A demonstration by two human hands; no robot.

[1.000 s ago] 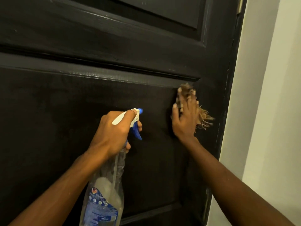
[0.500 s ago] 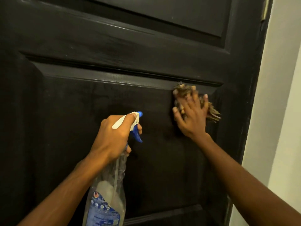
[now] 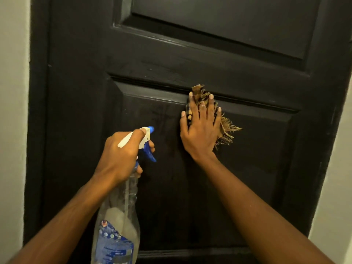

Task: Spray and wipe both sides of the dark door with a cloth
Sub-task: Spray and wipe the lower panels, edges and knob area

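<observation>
The dark panelled door (image 3: 257, 149) fills most of the view. My right hand (image 3: 200, 132) presses a frayed brown cloth (image 3: 226, 128) flat against the top edge of the door's lower panel, fingers spread over it. My left hand (image 3: 122, 155) grips the neck of a clear spray bottle (image 3: 118, 225) with a white and blue trigger head, its nozzle aimed at the door just left of the cloth. The bottle holds a little pale liquid and carries a blue label.
A pale wall (image 3: 11, 111) runs along the door's left side and another strip of pale wall (image 3: 335, 187) along its right. A raised upper panel (image 3: 228, 21) sits above the horizontal rail.
The view has swung left, so the door's left edge and wall now show. My right hand has slid the cloth leftward along the top of the lower panel. The bottle hand has held its place.
</observation>
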